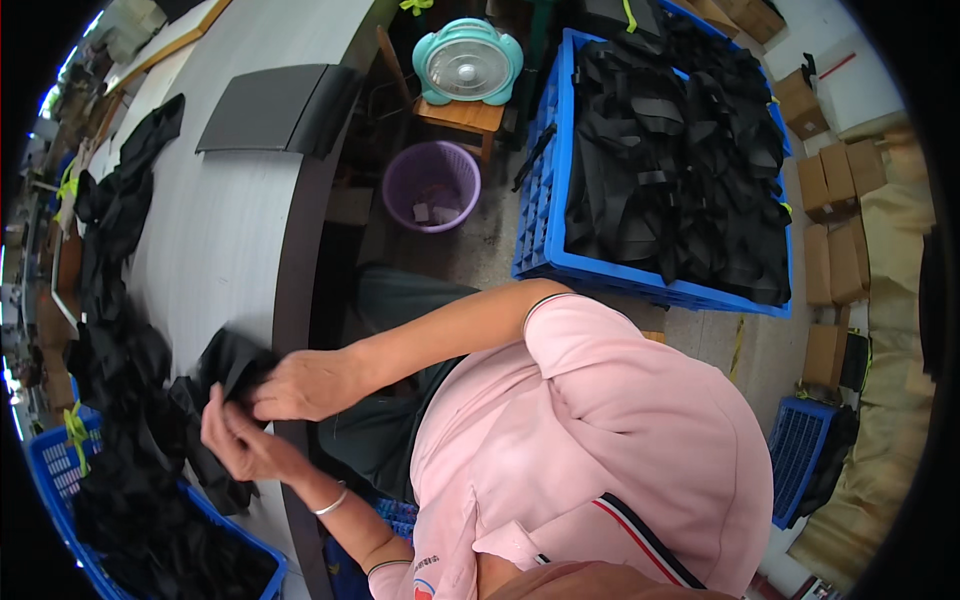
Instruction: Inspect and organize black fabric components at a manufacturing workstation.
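Your right hand (pixel 305 385) and left hand (pixel 240 440) both pinch the black fabric piece (pixel 228 365) at the table edge (pixel 290 300) (light and limp, likely), so hold near its folded corner.

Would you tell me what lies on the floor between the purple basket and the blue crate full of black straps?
In the head view, only bare grey floor separates the purple basket from the blue crate; one loose black strap hangs over the crate's near wall.
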`<state>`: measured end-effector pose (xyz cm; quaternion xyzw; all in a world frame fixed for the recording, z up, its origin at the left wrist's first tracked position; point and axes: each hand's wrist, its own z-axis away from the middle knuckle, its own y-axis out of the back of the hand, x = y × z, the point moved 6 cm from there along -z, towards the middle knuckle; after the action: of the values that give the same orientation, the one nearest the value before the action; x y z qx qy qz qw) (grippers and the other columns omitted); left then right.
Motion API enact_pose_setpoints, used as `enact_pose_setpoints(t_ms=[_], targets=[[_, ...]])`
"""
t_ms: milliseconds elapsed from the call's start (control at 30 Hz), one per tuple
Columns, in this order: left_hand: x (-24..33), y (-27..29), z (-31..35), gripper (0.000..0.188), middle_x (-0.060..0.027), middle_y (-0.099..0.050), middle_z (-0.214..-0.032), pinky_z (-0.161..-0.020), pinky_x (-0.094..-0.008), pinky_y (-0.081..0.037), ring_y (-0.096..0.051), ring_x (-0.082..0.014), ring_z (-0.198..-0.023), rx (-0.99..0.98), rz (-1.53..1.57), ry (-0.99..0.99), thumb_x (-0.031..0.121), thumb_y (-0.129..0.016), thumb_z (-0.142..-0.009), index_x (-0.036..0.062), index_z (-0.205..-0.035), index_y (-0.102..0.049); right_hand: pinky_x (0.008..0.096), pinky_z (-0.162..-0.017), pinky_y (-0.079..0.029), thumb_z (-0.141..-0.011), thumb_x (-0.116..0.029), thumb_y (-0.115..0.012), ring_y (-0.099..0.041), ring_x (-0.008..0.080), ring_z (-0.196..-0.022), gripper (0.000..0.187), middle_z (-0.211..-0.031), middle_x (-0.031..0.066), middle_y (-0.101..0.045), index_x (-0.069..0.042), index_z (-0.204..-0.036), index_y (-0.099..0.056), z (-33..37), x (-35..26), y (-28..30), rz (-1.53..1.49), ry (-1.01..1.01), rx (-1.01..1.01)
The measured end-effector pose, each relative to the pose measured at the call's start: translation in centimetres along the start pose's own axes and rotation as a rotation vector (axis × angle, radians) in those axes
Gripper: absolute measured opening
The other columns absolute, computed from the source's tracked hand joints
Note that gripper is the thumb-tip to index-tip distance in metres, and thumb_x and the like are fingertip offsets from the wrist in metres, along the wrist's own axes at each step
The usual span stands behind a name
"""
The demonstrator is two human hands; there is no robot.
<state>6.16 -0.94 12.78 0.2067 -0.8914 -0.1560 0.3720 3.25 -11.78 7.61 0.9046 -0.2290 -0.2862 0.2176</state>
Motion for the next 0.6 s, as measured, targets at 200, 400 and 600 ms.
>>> enact_pose_setpoints(t_ms=[200,400,600], targets=[[7.5,-5.4,4.6,0.024,-0.0062,-0.067,-0.096,-0.089,-0.0357,-0.047,-0.058,-0.0237,-0.095,-0.339,0.183,-0.025,0.000,-0.070,-0.081,0.0077,-0.103,-0.078,0.0308,-0.092,-0.046,-0.094,-0.022,-0.057,-0.055,0.0153,-0.100,0.017,-0.104,0.0066,-0.061,-0.007,-0.100,-0.062,4.1,7.7,-1.5,-0.839,-0.361,-0.100],[11.2,-8.0,9.3,0.024,-0.0046,-0.068,-0.094,-0.080,-0.0360,-0.043,-0.058,-0.0239,-0.087,-0.512,0.544,-0.153,0.010,-0.077,-0.077,0.0084,-0.101,-0.075,0.0448,-0.113,-0.035,-0.102,-0.036,-0.046,-0.040,0.0242,-0.136,0.046,-0.146,0.0086,-0.045,-0.012,-0.142,-0.042,4.1,16.2,0.0,-1.341,-0.872,0.610],[6.7,-7.2,7.8,0.012,-0.0094,-0.065,-0.090,-0.077,-0.0281,-0.048,-0.060,-0.0202,-0.084,-0.279,0.602,0.245,0.001,-0.064,-0.088,0.0017,-0.097,-0.073,0.0403,-0.109,-0.042,-0.104,-0.032,-0.045,-0.046,0.0259,-0.133,0.039,-0.145,0.0126,-0.050,-0.006,-0.131,-0.056,3.8,12.7,2.6,-1.518,-0.875,0.583]])
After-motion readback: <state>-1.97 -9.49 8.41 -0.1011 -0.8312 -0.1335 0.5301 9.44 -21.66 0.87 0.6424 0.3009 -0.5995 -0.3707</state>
